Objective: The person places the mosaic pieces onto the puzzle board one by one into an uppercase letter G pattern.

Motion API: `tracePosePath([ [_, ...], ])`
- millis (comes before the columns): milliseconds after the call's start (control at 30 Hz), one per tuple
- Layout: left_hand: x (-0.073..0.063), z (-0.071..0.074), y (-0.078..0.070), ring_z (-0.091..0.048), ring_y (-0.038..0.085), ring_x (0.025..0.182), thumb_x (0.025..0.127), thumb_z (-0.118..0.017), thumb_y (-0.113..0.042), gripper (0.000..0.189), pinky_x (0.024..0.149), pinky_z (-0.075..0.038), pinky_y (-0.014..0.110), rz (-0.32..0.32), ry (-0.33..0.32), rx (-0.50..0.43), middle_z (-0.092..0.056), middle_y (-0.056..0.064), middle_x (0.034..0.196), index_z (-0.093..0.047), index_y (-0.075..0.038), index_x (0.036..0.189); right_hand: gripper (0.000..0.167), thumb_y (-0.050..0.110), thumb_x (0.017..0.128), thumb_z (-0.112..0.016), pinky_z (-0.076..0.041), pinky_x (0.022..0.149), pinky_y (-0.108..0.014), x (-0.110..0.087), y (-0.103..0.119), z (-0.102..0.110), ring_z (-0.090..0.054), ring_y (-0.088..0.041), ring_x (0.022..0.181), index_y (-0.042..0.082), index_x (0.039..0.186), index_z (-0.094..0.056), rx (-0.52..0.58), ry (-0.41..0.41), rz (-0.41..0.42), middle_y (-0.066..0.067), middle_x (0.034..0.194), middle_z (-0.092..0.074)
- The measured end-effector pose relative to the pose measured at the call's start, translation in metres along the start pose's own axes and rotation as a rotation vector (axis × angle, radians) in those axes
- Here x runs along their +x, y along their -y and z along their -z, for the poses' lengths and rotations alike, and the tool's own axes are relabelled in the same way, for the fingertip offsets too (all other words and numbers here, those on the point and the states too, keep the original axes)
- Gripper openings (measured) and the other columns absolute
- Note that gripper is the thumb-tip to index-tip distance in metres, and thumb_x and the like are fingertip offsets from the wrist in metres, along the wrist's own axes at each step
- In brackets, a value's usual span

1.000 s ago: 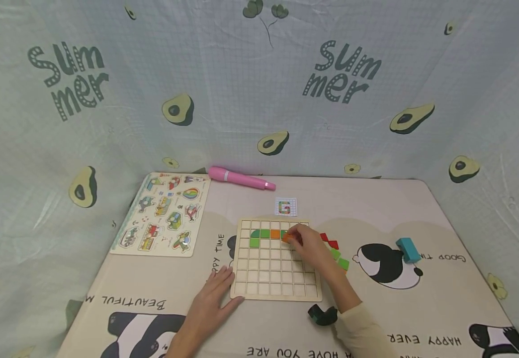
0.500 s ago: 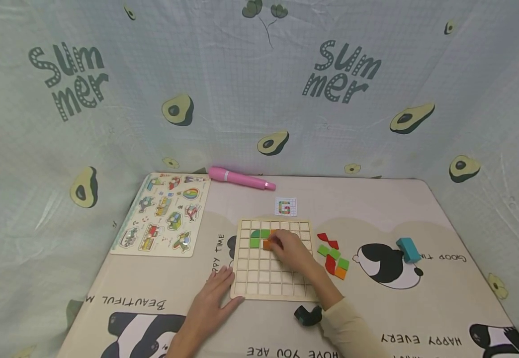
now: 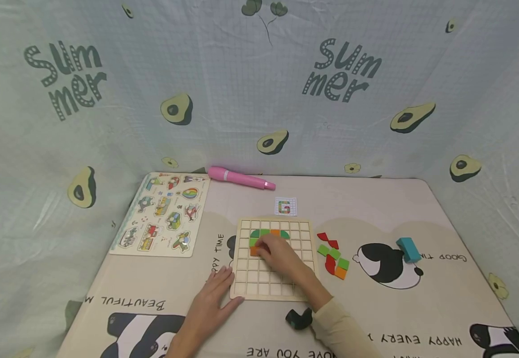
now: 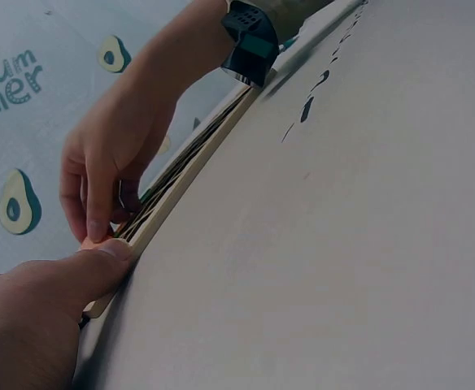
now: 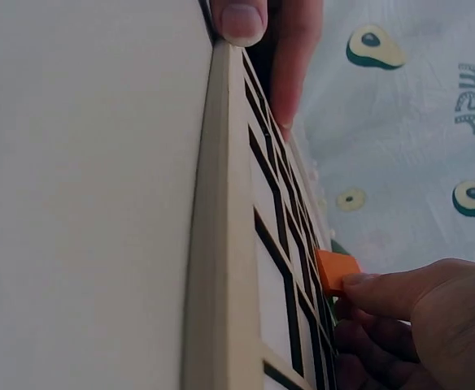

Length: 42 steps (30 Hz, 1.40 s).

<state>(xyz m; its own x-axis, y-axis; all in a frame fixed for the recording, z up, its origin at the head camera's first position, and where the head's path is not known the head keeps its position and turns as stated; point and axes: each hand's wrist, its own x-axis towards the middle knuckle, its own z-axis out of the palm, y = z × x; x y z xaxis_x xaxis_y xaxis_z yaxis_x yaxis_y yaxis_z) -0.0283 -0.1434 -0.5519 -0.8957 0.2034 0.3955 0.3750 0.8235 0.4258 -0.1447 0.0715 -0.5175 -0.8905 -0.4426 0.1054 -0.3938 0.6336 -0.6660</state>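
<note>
The right hand [image 3: 279, 254] has moved left across the wooden board [image 3: 258, 288] within the last second: from the far end of the top row, through the second row, to the left column. Its grip pinches an orange square [image 3: 254, 251], now just nearer the person than the green square [image 3: 254, 242] in that column. In the right wrist view the thumb lies against the orange square; whether it is fully seated in a cell, I cannot tell.

With the hand drawn back from the top row, the green corner piece [image 3: 285, 234] at its right end shows, beyond and right of the grip. That row therefore looks filled, and the work seems to be turning down the left column.

The left hand [image 3: 212, 301], left of the grip and nearer the person, has not shifted; its fingers lie extended, touching the board's left edge, and seem to steady it. Right of the grip, the loose pieces [image 3: 329, 264] lie as they did half a second ago. Beyond it, the patterned card [image 3: 285, 206] rests on the desk.
</note>
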Motion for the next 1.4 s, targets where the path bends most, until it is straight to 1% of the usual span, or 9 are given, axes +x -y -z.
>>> tracePosePath([
  [167, 0.000, 0.000, 0.000, -0.057, 0.023, 0.134, 0.076, -0.085, -0.039, 0.064, 0.120, -0.035, 0.038, -0.003, -0.002, 0.005, -0.065, 0.005, 0.138, -0.068, -0.007, 0.129, 0.015, 0.020, 0.098, -0.065, -0.055, 0.074, -0.021, -0.001, 0.001, -0.003, -0.056, -0.007, 0.085, 0.013, 0.109, -0.071, -0.021, 0.024, -0.011, 0.004, 0.100, -0.066],
  [333, 0.000, 0.000, 0.001, -0.058, 0.023, 0.133, 0.076, -0.085, -0.039, 0.064, 0.119, -0.037, 0.038, -0.018, -0.008, 0.008, -0.066, 0.006, 0.137, -0.068, -0.007, 0.128, 0.015, 0.023, 0.098, -0.066, -0.060, 0.082, -0.026, 0.000, 0.000, -0.006, -0.062, -0.009, 0.091, 0.014, 0.107, -0.074, -0.080, 0.013, 0.002, 0.003, 0.102, -0.067],
  [467, 0.000, 0.000, 0.001, -0.058, 0.023, 0.133, 0.076, -0.085, -0.039, 0.064, 0.119, -0.036, 0.037, -0.021, -0.011, 0.005, -0.066, 0.006, 0.137, -0.068, -0.006, 0.128, 0.013, 0.022, 0.097, -0.068, -0.060, 0.079, -0.024, 0.001, 0.000, -0.007, -0.061, -0.008, 0.087, 0.014, 0.102, -0.076, -0.111, -0.001, 0.017, 0.004, 0.097, -0.067],
  [567, 0.000, 0.000, 0.001, -0.058, 0.023, 0.133, 0.076, -0.085, -0.039, 0.064, 0.120, -0.036, 0.037, -0.017, -0.007, 0.003, -0.065, 0.006, 0.137, -0.068, -0.006, 0.128, 0.013, 0.023, 0.097, -0.067, -0.059, 0.077, -0.023, 0.000, 0.001, -0.006, -0.059, -0.006, 0.086, 0.015, 0.102, -0.076, -0.111, -0.007, 0.013, 0.005, 0.097, -0.066],
  [800, 0.000, 0.000, 0.002, -0.058, 0.023, 0.133, 0.076, -0.085, -0.039, 0.064, 0.120, -0.035, 0.036, -0.021, -0.009, 0.005, -0.065, 0.006, 0.138, -0.068, -0.007, 0.128, 0.016, 0.024, 0.098, -0.065, -0.055, 0.071, -0.019, -0.002, 0.004, 0.004, -0.055, -0.006, 0.083, 0.015, 0.108, -0.074, -0.075, -0.028, -0.035, 0.007, 0.096, -0.064],
  [1033, -0.001, -0.001, 0.003, -0.057, 0.024, 0.134, 0.076, -0.085, -0.039, 0.064, 0.123, -0.031, 0.032, -0.024, -0.019, 0.000, -0.065, 0.006, 0.138, -0.068, -0.007, 0.129, 0.019, 0.021, 0.093, -0.071, -0.054, 0.067, -0.019, -0.005, 0.005, 0.016, -0.056, -0.007, 0.081, 0.011, 0.109, -0.072, -0.098, -0.110, 0.007, 0.004, 0.093, -0.063],
  [1133, -0.001, -0.001, 0.003, -0.057, 0.023, 0.134, 0.076, -0.085, -0.039, 0.064, 0.124, -0.030, 0.030, -0.019, -0.018, 0.001, -0.065, 0.006, 0.139, -0.068, -0.007, 0.129, 0.019, 0.020, 0.092, -0.072, -0.056, 0.068, -0.019, -0.007, 0.005, 0.021, -0.058, -0.008, 0.082, 0.011, 0.109, -0.072, -0.095, -0.128, -0.002, 0.004, 0.094, -0.064],
  [1300, 0.000, -0.001, 0.003, -0.057, 0.023, 0.134, 0.075, -0.085, -0.040, 0.065, 0.121, -0.034, 0.035, -0.025, -0.022, 0.003, -0.065, 0.006, 0.138, -0.068, -0.007, 0.128, 0.021, 0.020, 0.092, -0.072, -0.060, 0.074, -0.023, -0.012, 0.001, 0.030, -0.060, -0.010, 0.086, 0.010, 0.110, -0.070, -0.084, -0.128, -0.039, 0.003, 0.098, -0.065],
  [1400, -0.001, -0.001, 0.003, -0.057, 0.023, 0.134, 0.075, -0.085, -0.040, 0.065, 0.121, -0.034, 0.035, -0.022, -0.018, 0.004, -0.065, 0.006, 0.138, -0.068, -0.007, 0.128, 0.023, 0.019, 0.091, -0.072, -0.060, 0.076, -0.026, -0.016, -0.004, 0.035, -0.060, -0.011, 0.087, 0.010, 0.112, -0.070, -0.083, -0.135, -0.052, 0.002, 0.101, -0.065],
])
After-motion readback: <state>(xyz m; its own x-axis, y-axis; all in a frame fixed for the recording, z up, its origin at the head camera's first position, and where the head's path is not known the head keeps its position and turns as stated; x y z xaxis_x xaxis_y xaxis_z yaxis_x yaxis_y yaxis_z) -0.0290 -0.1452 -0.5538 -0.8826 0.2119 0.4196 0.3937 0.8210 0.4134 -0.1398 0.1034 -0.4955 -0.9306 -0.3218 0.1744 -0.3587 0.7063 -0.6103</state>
